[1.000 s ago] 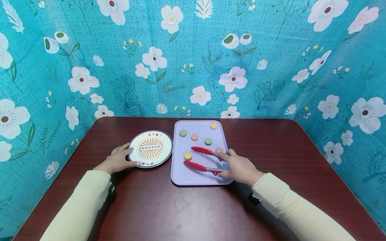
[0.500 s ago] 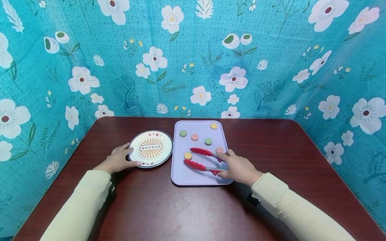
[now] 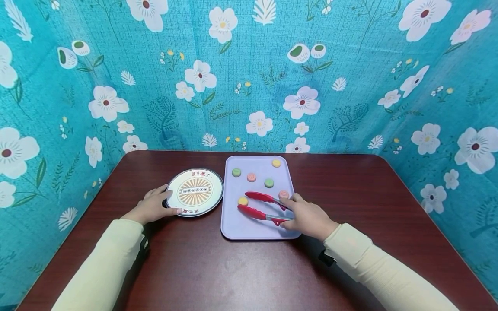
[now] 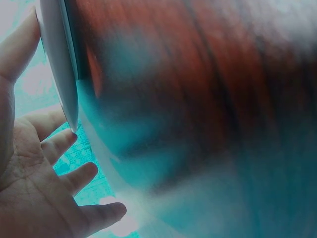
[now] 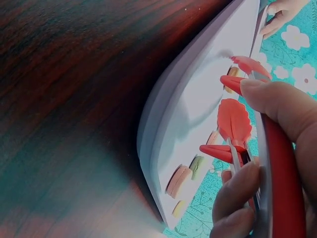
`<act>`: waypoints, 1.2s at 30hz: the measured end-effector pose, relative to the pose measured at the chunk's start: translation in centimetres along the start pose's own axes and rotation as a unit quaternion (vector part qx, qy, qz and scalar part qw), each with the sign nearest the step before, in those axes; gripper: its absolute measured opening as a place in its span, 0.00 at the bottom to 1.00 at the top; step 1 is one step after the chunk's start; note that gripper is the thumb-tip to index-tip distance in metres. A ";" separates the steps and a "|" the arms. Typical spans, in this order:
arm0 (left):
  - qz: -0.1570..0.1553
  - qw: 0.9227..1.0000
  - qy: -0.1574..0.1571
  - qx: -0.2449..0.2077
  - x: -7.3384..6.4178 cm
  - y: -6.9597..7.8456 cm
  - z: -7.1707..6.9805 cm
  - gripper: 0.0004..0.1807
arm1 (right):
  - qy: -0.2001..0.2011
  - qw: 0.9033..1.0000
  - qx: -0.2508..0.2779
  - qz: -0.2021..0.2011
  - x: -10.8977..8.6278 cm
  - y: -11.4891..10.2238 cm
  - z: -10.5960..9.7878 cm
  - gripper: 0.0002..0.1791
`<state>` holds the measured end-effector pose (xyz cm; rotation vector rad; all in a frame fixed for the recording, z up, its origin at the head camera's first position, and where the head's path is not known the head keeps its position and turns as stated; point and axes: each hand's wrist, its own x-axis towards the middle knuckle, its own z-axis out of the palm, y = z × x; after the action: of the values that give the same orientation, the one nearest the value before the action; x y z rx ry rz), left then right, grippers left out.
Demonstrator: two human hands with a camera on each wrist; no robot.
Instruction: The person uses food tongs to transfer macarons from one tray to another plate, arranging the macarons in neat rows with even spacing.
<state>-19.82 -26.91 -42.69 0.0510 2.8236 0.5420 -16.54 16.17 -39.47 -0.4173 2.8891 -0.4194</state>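
Note:
My right hand [image 3: 311, 218] grips red-and-silver tongs [image 3: 253, 211] over the lilac tray [image 3: 243, 228]. The tong arms are spread, with a yellow macaron [image 3: 243, 201] at the near tip, between the two red heads. In the right wrist view, thumb and fingers are on opposite arms of the tongs [image 5: 234, 119], the macaron [image 5: 232, 78] showing behind them. My left hand [image 3: 149, 207] rests at the left rim of a white plate [image 3: 215, 196] with a sunburst print. In the left wrist view its thumb and index finger touch the plate [image 4: 57, 59] while the other fingers [image 4: 79, 178] spread out.
More macarons lie on the tray: a pink one [image 3: 283, 194] beside the tongs, another pink [image 3: 251, 177], two green [image 3: 269, 183], and a yellow one [image 3: 276, 163] in the far corner. The brown table [image 3: 186, 268] meets a blue floral cloth [image 3: 233, 99] behind.
The tong tips have drawn slightly closer together around the yellow macaron, the far arm coming nearer. My left hand and the plate stay put.

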 end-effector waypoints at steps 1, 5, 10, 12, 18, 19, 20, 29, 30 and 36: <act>-0.001 1.000 -0.001 -0.002 0.0 0.0 0.0 0.58 | 0.000 1.000 -0.001 0.000 0.0 0.0 0.0 0.47; -0.002 1.000 -0.004 -0.007 0.0 0.0 0.0 0.59 | -0.001 1.000 -0.005 -0.001 0.1 0.0 0.0 0.46; 0.001 1.000 -0.004 -0.004 -0.1 0.0 0.0 0.58 | -0.003 1.000 -0.006 -0.002 0.0 -0.1 0.0 0.45; 0.002 1.000 -0.002 -0.004 -0.1 0.0 0.0 0.58 | -0.002 1.000 -0.008 -0.005 0.0 -0.1 0.0 0.45; 0.008 1.000 0.001 -0.004 -0.2 -0.2 0.0 0.58 | 0.005 1.000 -0.014 -0.011 -0.1 -0.1 0.1 0.43; 0.008 1.000 0.002 -0.004 -0.2 -0.2 0.0 0.57 | 0.006 1.000 -0.015 -0.012 -0.1 -0.1 0.1 0.42; 0.008 1.000 0.002 -0.005 -0.2 -0.2 0.0 0.57 | 0.007 1.000 -0.017 -0.013 -0.1 -0.1 0.1 0.42; 0.011 1.000 0.001 -0.001 -0.3 -0.1 -0.1 0.56 | 0.010 1.000 -0.015 -0.016 -0.1 -0.1 0.2 0.41; 0.009 1.000 0.001 -0.002 -0.4 0.0 -0.2 0.56 | 0.011 1.000 -0.015 -0.016 -0.1 -0.1 0.2 0.41; 0.007 1.000 -0.001 -0.003 -0.5 0.2 -0.2 0.56 | 0.014 1.000 -0.014 -0.018 0.0 -0.1 0.2 0.41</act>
<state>-19.41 -26.84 -42.35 0.0709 2.8212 0.5538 -16.46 16.07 -39.65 -0.4718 2.9216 -0.3937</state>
